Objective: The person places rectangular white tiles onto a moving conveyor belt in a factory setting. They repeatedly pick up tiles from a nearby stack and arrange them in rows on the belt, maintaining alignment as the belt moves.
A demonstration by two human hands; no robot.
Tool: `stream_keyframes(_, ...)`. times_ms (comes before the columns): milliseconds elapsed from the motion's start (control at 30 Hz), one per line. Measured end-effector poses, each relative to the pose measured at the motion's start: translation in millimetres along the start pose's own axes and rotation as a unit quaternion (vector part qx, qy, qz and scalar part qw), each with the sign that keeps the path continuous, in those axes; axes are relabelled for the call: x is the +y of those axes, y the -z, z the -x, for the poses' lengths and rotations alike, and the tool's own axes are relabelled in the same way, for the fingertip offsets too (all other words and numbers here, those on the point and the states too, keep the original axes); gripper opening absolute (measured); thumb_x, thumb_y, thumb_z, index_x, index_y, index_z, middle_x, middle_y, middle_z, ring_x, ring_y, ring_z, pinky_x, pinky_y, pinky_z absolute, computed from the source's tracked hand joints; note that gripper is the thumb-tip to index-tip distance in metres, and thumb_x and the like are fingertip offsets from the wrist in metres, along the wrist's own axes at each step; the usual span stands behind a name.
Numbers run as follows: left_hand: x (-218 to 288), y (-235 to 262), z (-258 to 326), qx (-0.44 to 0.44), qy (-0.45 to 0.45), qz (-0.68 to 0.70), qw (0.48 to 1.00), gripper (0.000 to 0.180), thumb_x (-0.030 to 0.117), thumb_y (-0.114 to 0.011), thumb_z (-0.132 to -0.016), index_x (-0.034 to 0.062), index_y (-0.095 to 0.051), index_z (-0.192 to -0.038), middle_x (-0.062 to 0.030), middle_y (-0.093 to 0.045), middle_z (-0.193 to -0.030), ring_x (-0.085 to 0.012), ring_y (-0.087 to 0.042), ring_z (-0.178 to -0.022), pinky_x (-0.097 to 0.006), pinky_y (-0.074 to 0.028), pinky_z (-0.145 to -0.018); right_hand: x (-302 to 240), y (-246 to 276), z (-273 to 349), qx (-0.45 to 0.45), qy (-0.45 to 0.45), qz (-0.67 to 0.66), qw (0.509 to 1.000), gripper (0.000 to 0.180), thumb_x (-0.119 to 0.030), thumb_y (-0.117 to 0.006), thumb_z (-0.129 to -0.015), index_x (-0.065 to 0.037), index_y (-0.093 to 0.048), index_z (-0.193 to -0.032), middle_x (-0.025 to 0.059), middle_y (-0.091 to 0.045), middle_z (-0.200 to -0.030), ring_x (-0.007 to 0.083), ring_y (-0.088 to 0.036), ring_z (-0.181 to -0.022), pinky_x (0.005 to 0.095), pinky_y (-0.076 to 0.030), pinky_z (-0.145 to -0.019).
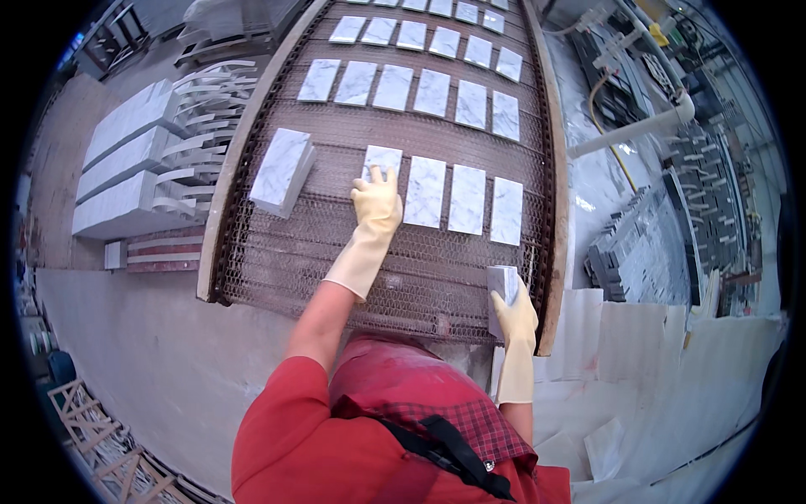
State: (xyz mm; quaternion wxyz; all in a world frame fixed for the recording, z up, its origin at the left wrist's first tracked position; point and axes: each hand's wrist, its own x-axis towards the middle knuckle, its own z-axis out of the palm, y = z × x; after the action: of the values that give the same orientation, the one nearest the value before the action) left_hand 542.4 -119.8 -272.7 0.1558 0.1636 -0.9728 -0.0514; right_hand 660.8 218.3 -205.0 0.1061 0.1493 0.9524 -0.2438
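On the wire-mesh conveyor belt (336,252), the person's left hand (375,200), in a pale yellow rubber glove, lies flat with fingers spread on a white marble tile (382,160) at the left end of the nearest row, arm stretched well forward. The right hand (514,315), drawn back near the belt's near right edge, is closed around a small stack of marble tiles (502,290). Placing well likely means pressing the tile flat, square with its neighbours and evenly spaced.
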Motion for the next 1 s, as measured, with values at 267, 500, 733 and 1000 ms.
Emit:
stream_keyframes(267,-36.3,38.9,6.0,0.002,-0.037,0.060,0.997,0.071,0.038,-0.082,-0.093,0.0134,-0.057,-0.155,-0.0172,-0.060,-0.153,-0.0379,-0.062,-0.132,-0.057,-0.052,-0.109,7.8,-20.3,16.1,0.034,0.000,0.038,0.999,0.073,-0.040,-0.080,-0.095,-0.018,-0.056,-0.161,0.0188,-0.071,-0.145,0.0367,-0.067,-0.136,0.0476,-0.051,-0.114)
stream_keyframes(500,-147.5,115.1,-16.8,0.017,0.114,-0.067,0.991,0.097,0.041,-0.090,-0.087,0.0157,-0.043,-0.168,-0.0168,-0.046,-0.170,-0.0399,-0.053,-0.147,-0.061,-0.041,-0.123,8.3,-26.3,15.6,0.058,0.008,0.055,0.997,0.069,-0.040,-0.080,-0.096,-0.015,-0.059,-0.157,0.0183,-0.073,-0.142,0.0381,-0.068,-0.133,0.0486,-0.054,-0.110)
stream_keyframes(733,-173.1,119.9,-34.3,-0.087,0.182,0.015,0.979,0.111,0.028,-0.093,-0.077,0.0231,-0.033,-0.170,-0.0159,-0.044,-0.171,-0.0428,-0.066,-0.134,-0.050,-0.059,-0.109,10.1,-29.2,17.5,0.067,0.003,0.043,0.997,0.068,-0.040,-0.079,-0.096,-0.015,-0.060,-0.157,0.0175,-0.072,-0.143,0.0368,-0.068,-0.134,0.0472,-0.053,-0.112)
stream_keyframes(1000,-199.3,127.4,-32.4,-0.045,0.200,0.165,0.965,0.120,0.016,-0.096,-0.070,0.0201,-0.034,-0.172,-0.0201,-0.054,-0.161,-0.0414,-0.061,-0.142,-0.045,-0.051,-0.121,4.6,-30.0,17.9,0.064,0.010,0.034,0.997,0.066,-0.039,-0.079,-0.097,-0.017,-0.061,-0.156,0.0170,-0.072,-0.143,0.0362,-0.068,-0.134,0.0468,-0.053,-0.111)
